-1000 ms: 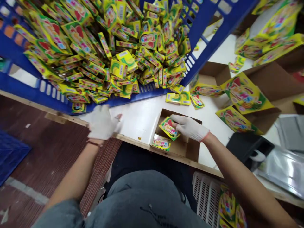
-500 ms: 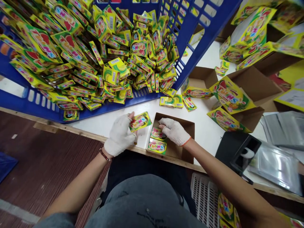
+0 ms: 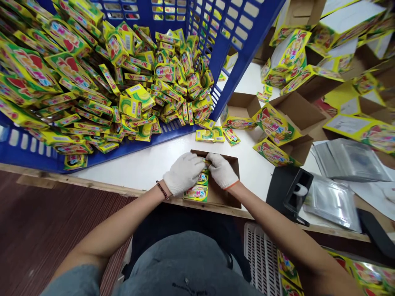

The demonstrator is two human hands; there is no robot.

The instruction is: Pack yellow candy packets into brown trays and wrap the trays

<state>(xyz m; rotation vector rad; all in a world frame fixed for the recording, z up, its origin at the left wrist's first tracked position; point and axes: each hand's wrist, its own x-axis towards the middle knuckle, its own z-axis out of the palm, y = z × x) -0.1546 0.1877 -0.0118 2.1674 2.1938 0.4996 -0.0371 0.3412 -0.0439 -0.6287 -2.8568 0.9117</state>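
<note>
My left hand (image 3: 185, 174), in a white knit glove, reaches over the left side of an open cardboard carton (image 3: 226, 200). Its fingers are closed on a small yellow-green candy box (image 3: 204, 163) at the carton's far left, mostly hidden by the gloves. From the other side my right hand (image 3: 221, 170), also gloved, pinches at the same candy box with bent fingers. Nearer me in the carton lie a second candy box (image 3: 203, 178) and a front candy box (image 3: 196, 193), printed side up. Bare cardboard shows on the carton's right side.
A large blue crate (image 3: 101, 161) heaped with candy boxes stands behind. Loose candy boxes (image 3: 210, 135) lie beyond the carton. Printed open cartons (image 3: 274, 123), a black tape dispenser (image 3: 288, 191) and clear plastic packs (image 3: 331, 201) are on the right. The wooden table edge (image 3: 135, 192) runs before me.
My left hand has moved right, bringing its candy box from outside the carton into it beside my right hand. My right hand stays over the carton. The view has shifted right.
</note>
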